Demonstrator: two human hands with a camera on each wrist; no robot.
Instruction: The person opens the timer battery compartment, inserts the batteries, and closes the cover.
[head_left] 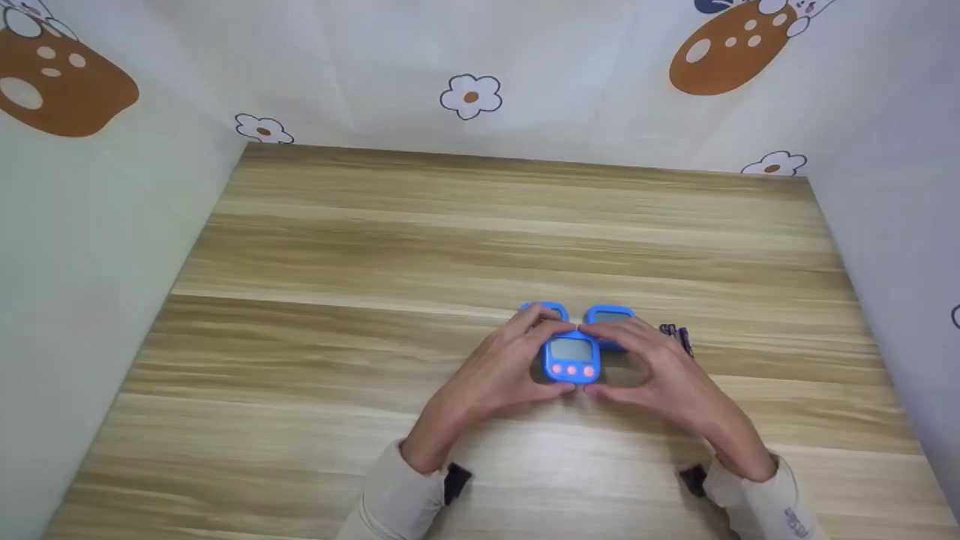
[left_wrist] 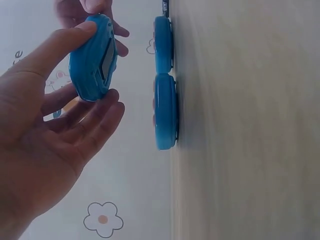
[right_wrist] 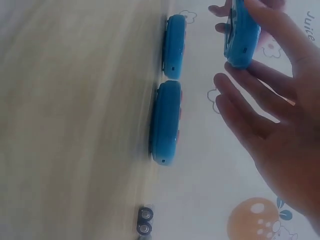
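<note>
Left hand (head_left: 501,361) and right hand (head_left: 664,366) both pinched a blue, rounded-square, plastic-looking digital timer (head_left: 571,358) by its rim, up off the wood-grain bench (head_left: 360,322). Probably weighed next to nothing, stiff, maybe slick; rim seemed the best hold tbh, clear of the pink buttons (head_left: 572,370).

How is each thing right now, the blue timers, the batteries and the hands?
Held timer: lifted off the table, face up, no digits readable on its screen
Left timer: lying face up on the table
Right timer: lying face up on the table
Batteries: out on the table
Left hand: pinching the held timer
Right hand: pinching it too
</note>
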